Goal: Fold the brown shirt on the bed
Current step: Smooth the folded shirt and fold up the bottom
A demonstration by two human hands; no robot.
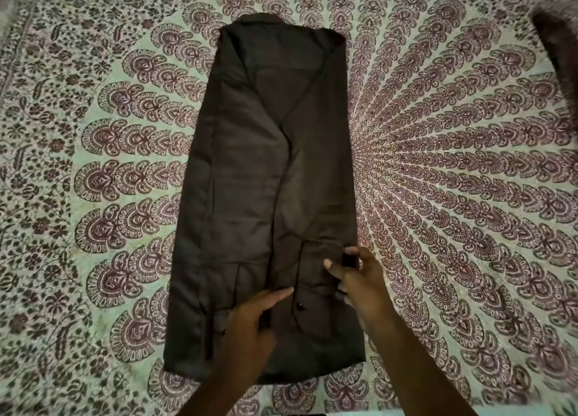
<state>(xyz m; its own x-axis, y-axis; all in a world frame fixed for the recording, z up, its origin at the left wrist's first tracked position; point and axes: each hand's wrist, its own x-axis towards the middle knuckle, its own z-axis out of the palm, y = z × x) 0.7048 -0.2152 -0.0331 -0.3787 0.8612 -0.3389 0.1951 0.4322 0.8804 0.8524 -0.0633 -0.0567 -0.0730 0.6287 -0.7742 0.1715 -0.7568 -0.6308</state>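
The brown shirt (250, 171) lies flat on the bed as a long narrow panel, collar end far from me, both sides and sleeves folded inward. Two cuffs lie near the hem, one with a dark button. My left hand (250, 321) rests on the left cuff area, its fingers stretched out along the cloth. My right hand (356, 281) is at the right cuff near the shirt's right edge, thumb and fingers pinching the cuff's end.
A patterned bedsheet (453, 181) in pale green with maroon paisley fans covers the whole bed. A dark cloth item (556, 49) lies at the far right edge.
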